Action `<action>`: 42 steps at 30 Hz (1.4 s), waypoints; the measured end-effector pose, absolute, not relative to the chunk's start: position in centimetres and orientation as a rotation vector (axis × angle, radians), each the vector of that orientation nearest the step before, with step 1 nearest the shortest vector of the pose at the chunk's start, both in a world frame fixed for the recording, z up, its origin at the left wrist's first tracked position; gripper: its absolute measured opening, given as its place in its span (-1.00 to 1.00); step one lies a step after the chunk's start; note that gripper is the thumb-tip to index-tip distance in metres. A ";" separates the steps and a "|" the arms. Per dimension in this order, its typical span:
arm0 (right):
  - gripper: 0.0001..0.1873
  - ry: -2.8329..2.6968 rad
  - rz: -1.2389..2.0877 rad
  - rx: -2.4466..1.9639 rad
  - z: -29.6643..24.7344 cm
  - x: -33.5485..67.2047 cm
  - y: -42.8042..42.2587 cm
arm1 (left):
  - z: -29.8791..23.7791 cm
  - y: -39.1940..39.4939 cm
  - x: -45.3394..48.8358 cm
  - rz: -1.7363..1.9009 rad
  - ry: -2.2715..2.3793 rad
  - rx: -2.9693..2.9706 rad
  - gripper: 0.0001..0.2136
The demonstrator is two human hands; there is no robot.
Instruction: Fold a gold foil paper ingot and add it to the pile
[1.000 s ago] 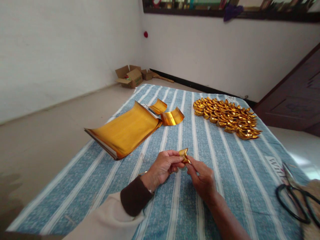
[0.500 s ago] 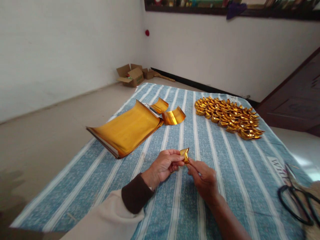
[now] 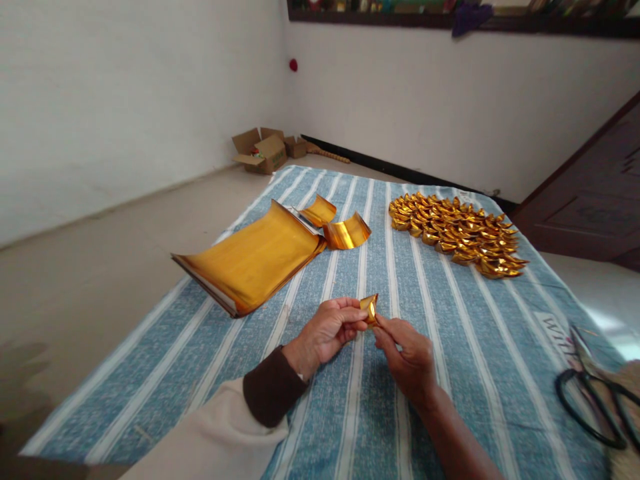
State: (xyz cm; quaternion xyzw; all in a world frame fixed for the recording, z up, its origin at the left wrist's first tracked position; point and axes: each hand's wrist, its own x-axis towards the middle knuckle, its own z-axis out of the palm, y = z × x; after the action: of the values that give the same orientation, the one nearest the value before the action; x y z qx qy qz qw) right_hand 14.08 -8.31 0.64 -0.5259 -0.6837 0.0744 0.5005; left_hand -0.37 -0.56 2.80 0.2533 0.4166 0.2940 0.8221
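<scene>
Between my two hands is a small folded piece of gold foil paper [image 3: 369, 308], shiny and curved up to a point. My left hand [image 3: 327, 333] pinches it from the left, thumb on top. From the right, my right hand [image 3: 407, 353] grips its lower right edge between thumb and fingers. Beyond my hands on the left lies a stack of gold foil paper sheets [image 3: 260, 257] with curling edges. Two small curled foil sheets [image 3: 347, 233] rest at its far right corner. A dense group of folded gold paper ingots [image 3: 455, 233] covers the far right.
A blue and white striped cloth [image 3: 310, 393] covers the table. Black-handled scissors [image 3: 590, 400] lie at the right edge, near a beige fuzzy item [image 3: 627, 387]. An open cardboard box [image 3: 265, 153] stands on the floor by the wall.
Almost nothing differs. The folded foil paper has tilted very slightly between my fingers, and both hands keep their hold on it.
</scene>
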 end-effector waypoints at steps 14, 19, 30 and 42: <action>-0.78 -1.633 0.191 -1.267 0.4 14.0 -8.2 | 2.6 -0.5 -0.4 0.608 0.868 0.538 -0.90; -0.79 -1.575 0.218 -1.301 0.1 14.1 -8.3 | 2.8 -0.5 -0.4 0.630 0.861 0.508 -0.89; -0.70 -1.621 0.154 -1.238 0.7 13.7 -8.2 | 2.3 -0.6 -0.4 0.631 0.806 0.519 -0.89; -0.72 -1.604 0.131 -1.251 0.6 13.5 -8.2 | 2.3 -0.6 -0.3 0.641 0.789 0.517 -0.88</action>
State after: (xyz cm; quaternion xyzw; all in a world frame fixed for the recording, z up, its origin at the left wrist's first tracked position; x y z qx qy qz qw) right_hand 13.48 -8.16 0.58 -0.5226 -0.6702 0.0548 0.5242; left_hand -0.30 -0.59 2.29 0.2448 0.3737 0.3032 0.8417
